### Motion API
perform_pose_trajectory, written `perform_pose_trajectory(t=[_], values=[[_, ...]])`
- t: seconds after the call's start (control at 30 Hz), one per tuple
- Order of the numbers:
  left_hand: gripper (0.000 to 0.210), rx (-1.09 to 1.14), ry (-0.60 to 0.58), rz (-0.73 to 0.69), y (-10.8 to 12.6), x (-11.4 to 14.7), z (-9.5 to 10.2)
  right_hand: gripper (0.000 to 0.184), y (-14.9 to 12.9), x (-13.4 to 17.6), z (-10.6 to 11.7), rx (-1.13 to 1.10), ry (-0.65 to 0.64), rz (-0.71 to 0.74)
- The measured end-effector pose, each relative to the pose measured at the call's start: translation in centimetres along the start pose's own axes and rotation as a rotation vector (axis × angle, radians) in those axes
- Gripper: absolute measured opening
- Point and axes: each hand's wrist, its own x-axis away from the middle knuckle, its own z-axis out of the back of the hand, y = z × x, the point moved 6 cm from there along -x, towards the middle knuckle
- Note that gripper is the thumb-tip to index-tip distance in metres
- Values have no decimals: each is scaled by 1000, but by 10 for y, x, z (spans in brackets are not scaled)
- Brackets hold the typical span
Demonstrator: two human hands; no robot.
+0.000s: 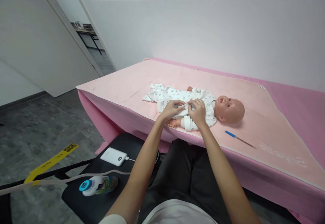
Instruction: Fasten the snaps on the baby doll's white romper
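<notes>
A baby doll [230,110] lies on its back on the pink mat, its head to the right. It wears a white patterned outfit [175,94], with the sleeve cuff [187,123] turned back near the doll's hand. My left hand [174,108] pinches the outfit's fabric at the waist, on the side nearest me. Close beside it, my right hand [197,110] has its fingers closed on the same fabric. Whether they hold a tie or just the cloth edge is too small to tell.
A blue-handled thin tool [240,139] lies on the pink mat [274,122], right of the doll. Left of my legs, a black chair [76,197] holds a white power bank [113,156] with a cable and a bottle [99,185]. A white wall [203,34] stands behind the table.
</notes>
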Motion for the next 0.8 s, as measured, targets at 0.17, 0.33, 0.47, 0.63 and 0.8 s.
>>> perform_pose_trajectory(t=[0.17,0.33,0.47,0.63,0.8], values=[[28,-121,-6,-47,1,-5,-4,18,1,1,1,2,19,21],[25,-451,5,-138,1,-9,-8,18,2,2,0,34,9,36],[27,-710,-30,-237,7,-9,-13,18,4,2,-1,60,-2,32],[24,-898,-87,-351,19,-9,-21,20,3,2,-2,92,-11,27],[21,-919,-81,-297,19,-10,-23,19,3,1,0,89,6,21]])
